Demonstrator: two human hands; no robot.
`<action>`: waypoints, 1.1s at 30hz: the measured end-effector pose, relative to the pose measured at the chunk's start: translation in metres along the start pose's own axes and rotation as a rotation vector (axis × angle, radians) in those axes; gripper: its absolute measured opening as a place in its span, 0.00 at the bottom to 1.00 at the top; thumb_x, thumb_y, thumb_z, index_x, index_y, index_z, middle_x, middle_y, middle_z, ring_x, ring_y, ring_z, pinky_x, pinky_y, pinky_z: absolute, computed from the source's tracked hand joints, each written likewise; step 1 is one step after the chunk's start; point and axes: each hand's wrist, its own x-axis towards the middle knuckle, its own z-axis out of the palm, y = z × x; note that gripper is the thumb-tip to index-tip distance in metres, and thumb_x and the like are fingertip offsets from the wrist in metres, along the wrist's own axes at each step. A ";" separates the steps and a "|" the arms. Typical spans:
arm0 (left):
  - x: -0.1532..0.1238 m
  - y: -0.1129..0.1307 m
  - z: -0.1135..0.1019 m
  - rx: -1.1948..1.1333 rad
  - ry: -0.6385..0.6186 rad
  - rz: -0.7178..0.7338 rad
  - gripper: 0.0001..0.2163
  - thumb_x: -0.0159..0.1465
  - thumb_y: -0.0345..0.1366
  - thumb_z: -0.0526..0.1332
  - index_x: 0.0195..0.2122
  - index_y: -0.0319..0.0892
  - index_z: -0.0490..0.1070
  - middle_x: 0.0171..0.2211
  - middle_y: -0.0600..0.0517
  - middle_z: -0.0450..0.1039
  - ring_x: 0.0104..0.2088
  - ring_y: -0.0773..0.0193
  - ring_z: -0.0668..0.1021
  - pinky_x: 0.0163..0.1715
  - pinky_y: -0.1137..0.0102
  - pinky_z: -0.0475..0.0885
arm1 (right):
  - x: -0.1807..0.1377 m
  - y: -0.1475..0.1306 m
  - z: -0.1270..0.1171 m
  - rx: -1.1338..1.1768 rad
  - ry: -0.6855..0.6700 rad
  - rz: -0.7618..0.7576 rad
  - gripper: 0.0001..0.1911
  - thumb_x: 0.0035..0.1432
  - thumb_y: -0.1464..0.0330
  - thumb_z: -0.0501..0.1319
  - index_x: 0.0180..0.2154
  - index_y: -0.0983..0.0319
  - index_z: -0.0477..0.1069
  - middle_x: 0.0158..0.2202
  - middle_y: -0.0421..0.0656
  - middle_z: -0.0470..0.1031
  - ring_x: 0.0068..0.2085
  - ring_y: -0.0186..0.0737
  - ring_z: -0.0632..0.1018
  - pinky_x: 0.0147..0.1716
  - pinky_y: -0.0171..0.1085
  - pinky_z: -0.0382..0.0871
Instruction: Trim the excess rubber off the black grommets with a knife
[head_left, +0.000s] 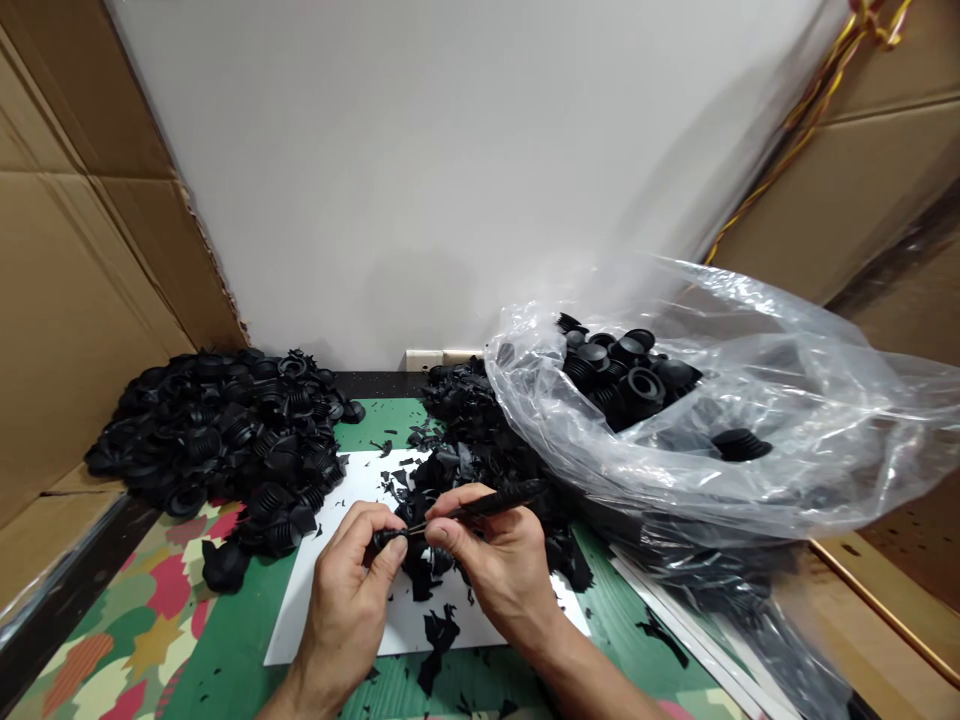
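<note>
My left hand (352,575) pinches a small black ribbed rubber part (382,540) between thumb and fingers, partly hidden by them. My right hand (499,565) grips a slim black-handled tool (491,500) like a pen, its thin metal tip reaching the part. Whether the tip is a blade or a pick is too small to tell. Both hands hover above a white sheet (300,625) strewn with torn black scraps (439,635).
Black rubber parts form a heap (225,420) at the left. Dark scraps pile up (480,420) behind my hands. A clear plastic bag (810,440) of ribbed black plugs (645,390) stands at the right. Cardboard walls (90,230) flank the green mat (232,640).
</note>
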 end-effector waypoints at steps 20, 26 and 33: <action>0.000 0.003 0.001 -0.132 0.006 -0.065 0.05 0.58 0.36 0.60 0.28 0.44 0.74 0.29 0.52 0.71 0.30 0.62 0.73 0.28 0.71 0.70 | 0.012 0.001 -0.014 0.019 0.120 -0.058 0.08 0.50 0.64 0.66 0.25 0.61 0.72 0.17 0.38 0.72 0.19 0.35 0.72 0.21 0.34 0.67; 0.001 0.002 0.000 -0.098 0.009 -0.051 0.05 0.59 0.37 0.59 0.28 0.44 0.73 0.30 0.51 0.72 0.32 0.60 0.74 0.30 0.71 0.71 | 0.008 0.000 -0.007 0.159 0.036 0.070 0.10 0.47 0.63 0.68 0.26 0.62 0.72 0.20 0.38 0.73 0.20 0.35 0.73 0.21 0.34 0.68; -0.001 0.001 -0.001 -0.062 0.026 -0.020 0.05 0.59 0.36 0.59 0.29 0.45 0.74 0.31 0.51 0.74 0.35 0.59 0.76 0.32 0.70 0.72 | 0.005 0.007 -0.007 0.193 -0.010 0.079 0.09 0.48 0.63 0.68 0.28 0.62 0.72 0.22 0.39 0.74 0.21 0.35 0.74 0.22 0.34 0.69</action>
